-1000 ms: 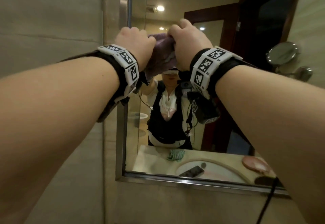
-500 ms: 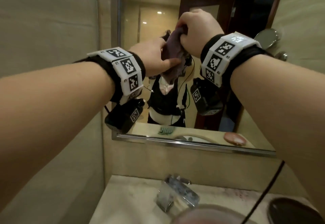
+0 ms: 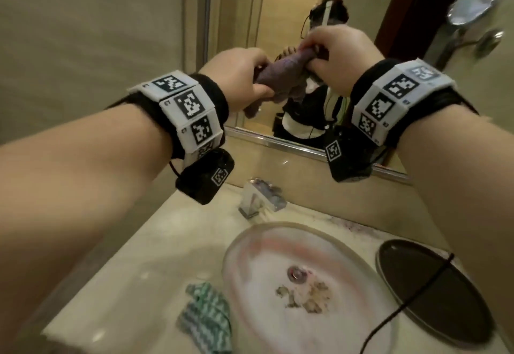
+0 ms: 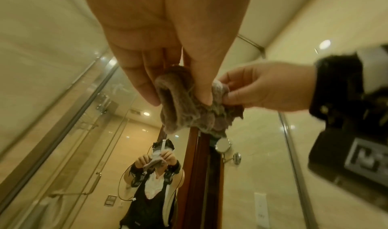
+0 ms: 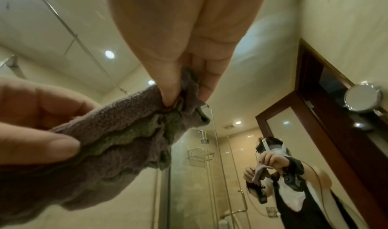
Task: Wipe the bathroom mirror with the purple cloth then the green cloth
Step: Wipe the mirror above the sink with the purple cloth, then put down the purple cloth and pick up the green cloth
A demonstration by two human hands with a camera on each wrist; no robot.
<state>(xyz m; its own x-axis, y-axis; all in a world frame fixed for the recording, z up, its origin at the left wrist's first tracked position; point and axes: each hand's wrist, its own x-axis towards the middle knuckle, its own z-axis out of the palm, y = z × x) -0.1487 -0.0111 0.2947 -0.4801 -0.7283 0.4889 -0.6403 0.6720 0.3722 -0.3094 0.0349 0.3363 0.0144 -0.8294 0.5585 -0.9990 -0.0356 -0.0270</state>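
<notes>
Both hands hold the purple cloth bunched up in the air in front of the mirror, not touching the glass. My left hand grips its lower left end. My right hand pinches its upper right end. In the left wrist view the left hand's fingers pinch the folded purple cloth. The right wrist view shows thumb and fingers squeezing the purple cloth. The green striped cloth lies crumpled on the counter left of the basin.
Below the hands a marble counter holds a round glass basin, a chrome tap behind it and a dark round tray at the right. A chrome magnifying mirror sticks out from the right wall. A black cable crosses the tray.
Both hands have come down from the mirror's upper part with the purple cloth. The view has tilted down, so the counter, basin and green cloth now show.
</notes>
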